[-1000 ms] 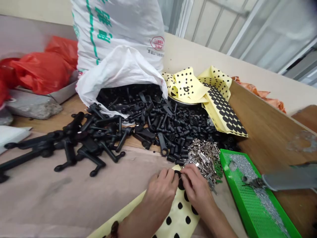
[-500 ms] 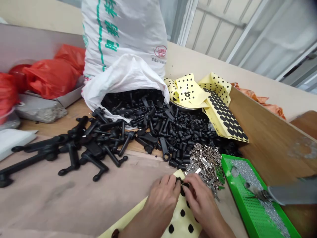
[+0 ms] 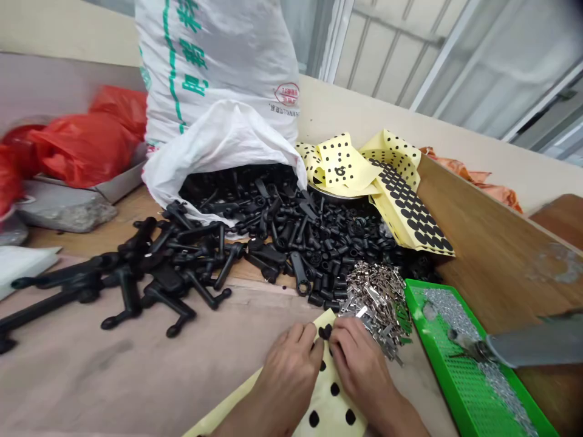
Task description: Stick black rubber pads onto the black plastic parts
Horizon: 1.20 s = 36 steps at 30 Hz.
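Observation:
My left hand (image 3: pixel 288 370) and my right hand (image 3: pixel 357 359) meet at the top corner of a yellow sheet (image 3: pixel 328 409) dotted with black round pads. Both hands are closed in a pinch. Between their fingertips sits a small black piece (image 3: pixel 325 332); I cannot tell which hand grips it. The sheet lies flat on the brown paper under my wrists. Just beyond my right hand is a heap of small silver metal clips (image 3: pixel 374 297). Further back spreads a pile of black plastic parts (image 3: pixel 291 227).
A white woven sack (image 3: pixel 218 142) spills the black parts; a tall printed sack stands behind it. Long black levers (image 3: pixel 150 273) lie to the left. A green tray (image 3: pixel 460 358) with screws and a grey tool (image 3: pixel 523 346) is at the right. More yellow pad sheets (image 3: pixel 401 194) and red bags (image 3: pixel 77 142) are behind.
My hands stay together at the sheet's corner, with only small finger motion. The view has shifted slightly.

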Each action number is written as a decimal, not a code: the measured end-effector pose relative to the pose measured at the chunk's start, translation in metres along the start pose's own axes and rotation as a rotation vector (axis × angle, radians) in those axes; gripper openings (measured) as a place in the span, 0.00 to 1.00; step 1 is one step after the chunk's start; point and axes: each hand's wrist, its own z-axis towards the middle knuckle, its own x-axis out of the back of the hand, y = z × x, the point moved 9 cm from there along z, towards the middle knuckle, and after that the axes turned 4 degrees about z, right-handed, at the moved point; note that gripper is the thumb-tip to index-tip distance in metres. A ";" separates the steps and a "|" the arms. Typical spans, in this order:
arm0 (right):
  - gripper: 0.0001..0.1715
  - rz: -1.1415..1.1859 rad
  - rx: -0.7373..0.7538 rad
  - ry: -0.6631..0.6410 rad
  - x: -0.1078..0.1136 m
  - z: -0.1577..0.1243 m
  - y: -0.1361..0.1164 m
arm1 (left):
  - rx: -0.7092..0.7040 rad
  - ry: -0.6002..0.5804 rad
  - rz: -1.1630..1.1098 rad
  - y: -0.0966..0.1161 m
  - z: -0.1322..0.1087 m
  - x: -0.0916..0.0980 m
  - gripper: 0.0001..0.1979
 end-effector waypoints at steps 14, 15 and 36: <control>0.09 0.702 -0.510 -0.050 -0.001 -0.014 0.058 | 0.372 0.161 0.096 -0.147 0.024 0.069 0.19; 0.10 0.718 -0.507 -0.028 0.001 -0.014 0.058 | 0.365 0.164 0.101 -0.149 0.027 0.067 0.20; 0.15 1.109 -0.610 0.089 -0.007 -0.007 0.038 | -0.018 0.055 0.145 -0.123 0.034 0.054 0.24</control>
